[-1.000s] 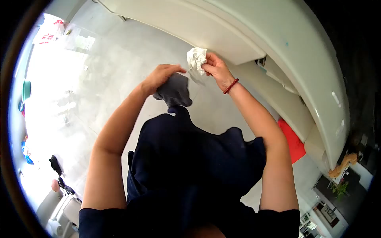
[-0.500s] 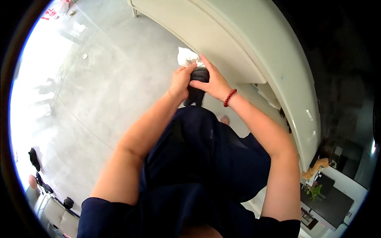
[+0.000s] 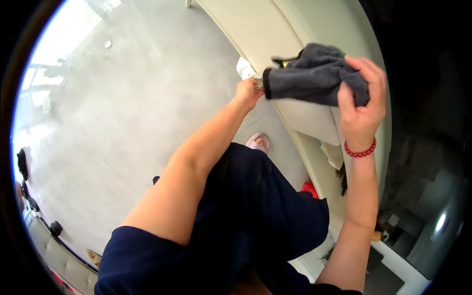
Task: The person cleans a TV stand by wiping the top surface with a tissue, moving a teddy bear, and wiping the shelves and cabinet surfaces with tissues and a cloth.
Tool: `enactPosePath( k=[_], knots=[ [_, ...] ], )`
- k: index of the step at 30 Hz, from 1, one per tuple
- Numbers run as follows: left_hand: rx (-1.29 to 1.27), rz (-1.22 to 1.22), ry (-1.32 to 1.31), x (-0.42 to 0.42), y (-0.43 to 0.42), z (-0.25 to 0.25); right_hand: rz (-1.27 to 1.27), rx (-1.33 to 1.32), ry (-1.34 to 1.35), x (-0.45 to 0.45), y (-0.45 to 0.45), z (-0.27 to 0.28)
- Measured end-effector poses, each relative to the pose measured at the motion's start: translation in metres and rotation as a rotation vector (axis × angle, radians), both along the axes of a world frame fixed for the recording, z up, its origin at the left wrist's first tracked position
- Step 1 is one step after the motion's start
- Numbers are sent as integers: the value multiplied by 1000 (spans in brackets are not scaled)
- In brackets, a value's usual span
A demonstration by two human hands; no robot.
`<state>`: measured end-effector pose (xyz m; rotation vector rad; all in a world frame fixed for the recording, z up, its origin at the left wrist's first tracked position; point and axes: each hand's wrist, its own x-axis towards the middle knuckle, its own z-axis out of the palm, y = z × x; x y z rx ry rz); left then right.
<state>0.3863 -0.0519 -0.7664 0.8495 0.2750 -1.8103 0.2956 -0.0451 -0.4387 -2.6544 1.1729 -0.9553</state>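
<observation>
My right hand (image 3: pixel 365 103) is raised at the right, over the pale cabinet, with its fingers curled round one end of a dark grey cloth (image 3: pixel 309 81). The cloth looks soft and bunched, has a black edging at its left end, and is stretched out sideways towards my other hand. Lower and to the left, my left hand (image 3: pixel 250 93) is closed on a crumpled white piece (image 3: pixel 245 69) that looks like thin paper or plastic. The cloth's black edge lies close beside my left fingertips; I cannot tell whether they touch.
A long pale cabinet (image 3: pixel 250 29) with a curved top runs along the right, with an open lower shelf. Grey floor (image 3: pixel 123 108) spreads to the left, bearing a small white scrap (image 3: pixel 108 44). A foot in a pink slipper (image 3: pixel 259 142) is below; a red object (image 3: pixel 309 189) lies by the cabinet.
My right hand has moved up and right with the dark cloth, which was bunched between both hands and is now spread out. My left hand keeps the white piece, slightly further right.
</observation>
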Motion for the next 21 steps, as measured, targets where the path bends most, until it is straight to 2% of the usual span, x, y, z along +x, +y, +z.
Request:
enactPosePath(
  k=[1,2,5,6,8,10,13,16,20,21],
  knots=[
    [-11,69,179,-6,1,-1,24,-36,2,-2,-8,0],
    [-59,35,257,0,0,-6,16,4,9,-2,-14,-4],
    [-179,261,312,25,-31,23,71,49,7,-6,-30,-19],
    [-124,236,219,35,-48,17,93,54,18,-8,-33,-22],
    [-122,340,89,56,-93,3,110,131,-27,-11,-39,-29],
    [-177,393,-43,89,-136,-13,133,159,3,-16,-44,-29],
    [-250,546,-112,154,-199,-9,142,245,1,-12,-49,-27],
    [-263,690,-133,204,-222,31,166,221,30,-14,-50,-31],
    [-393,620,-414,209,-238,-6,161,225,31,-13,-51,-32],
    [-323,626,-373,191,-222,6,156,220,31,-10,-50,-30]
  ],
)
